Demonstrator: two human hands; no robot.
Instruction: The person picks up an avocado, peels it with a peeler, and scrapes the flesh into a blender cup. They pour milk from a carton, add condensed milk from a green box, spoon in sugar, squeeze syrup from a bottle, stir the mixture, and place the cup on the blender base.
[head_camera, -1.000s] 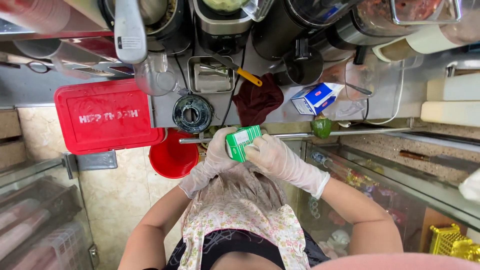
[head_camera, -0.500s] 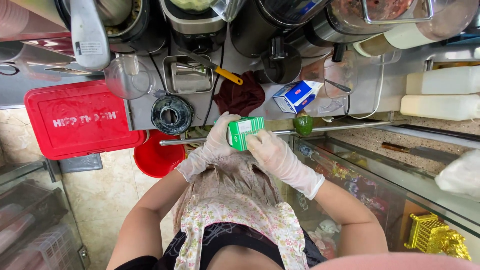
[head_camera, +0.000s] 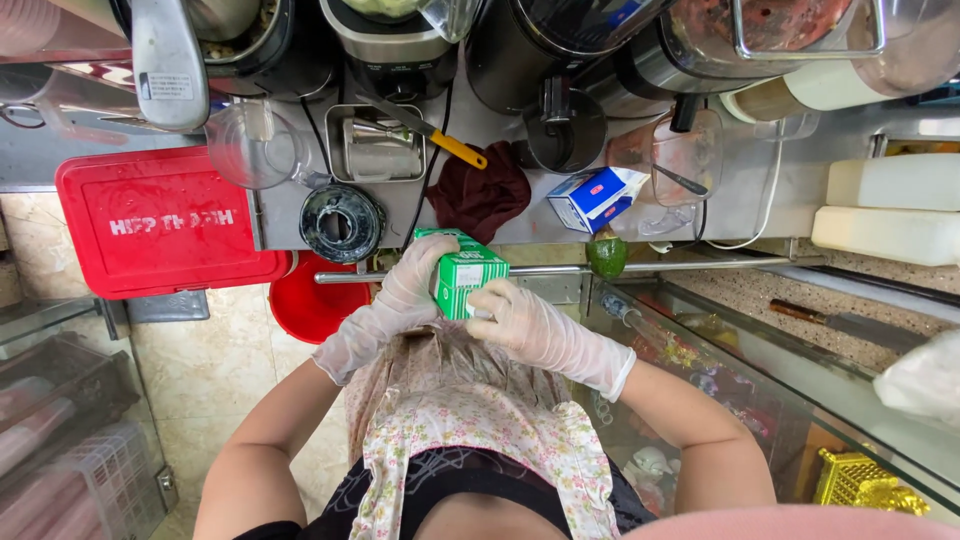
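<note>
Both gloved hands were raised in front of the floral apron (head_camera: 470, 430), forearms angled inward. The left hand (head_camera: 405, 295) was wrapped around the far side of a small green carton (head_camera: 462, 273), fingers curled over its top edge. The right hand (head_camera: 515, 320) was closed against the carton's near lower corner, though whether it gripped or only pressed there was hard to tell. The carton was held between the two hands, just in front of the metal rail (head_camera: 560, 270) at the edge of the counter (head_camera: 520, 115), near a dark red cloth (head_camera: 485, 195)
</note>
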